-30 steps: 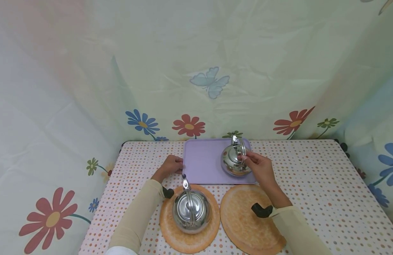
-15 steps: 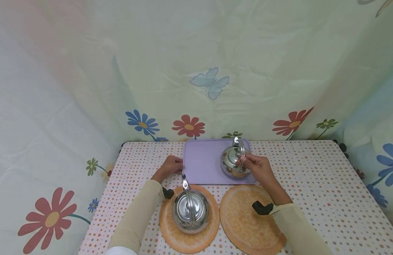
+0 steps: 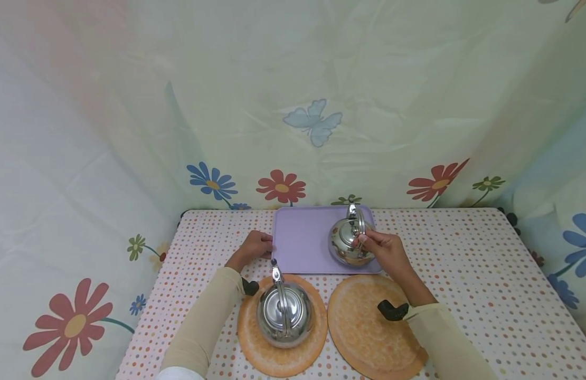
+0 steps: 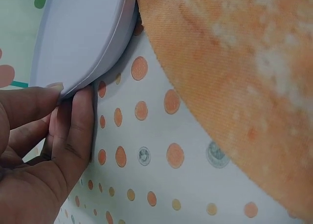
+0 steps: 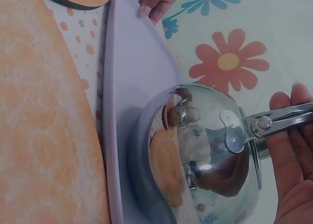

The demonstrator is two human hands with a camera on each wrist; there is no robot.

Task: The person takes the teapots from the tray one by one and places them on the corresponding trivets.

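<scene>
My left hand (image 3: 256,245) pinches the left edge of a lilac rectangular tray (image 3: 300,240), thumb on top of the rim and fingers beneath. A shiny steel kettle (image 3: 342,243) is at the tray's right end, its spout pointing to the back. Its raised handle (image 5: 288,117) is held by the fingers of my right hand (image 3: 387,252). Whether the kettle's base fully touches the tray is hard to tell. Nearer to me, a second steel kettle (image 3: 274,314) stands upright on the left round bread-patterned mat (image 3: 249,338), with neither hand on it.
To the right of that mat lies another bread-patterned mat (image 3: 355,327), partly under my right forearm. Both mats lie just in front of the tray on a dotted tablecloth (image 3: 473,274). A flowered curtain (image 3: 369,132) closes off the back and sides.
The kettle in my right hand has shifted very slightly toward me, and its handle has turned a little. My left hand keeps its grip on the tray.
</scene>
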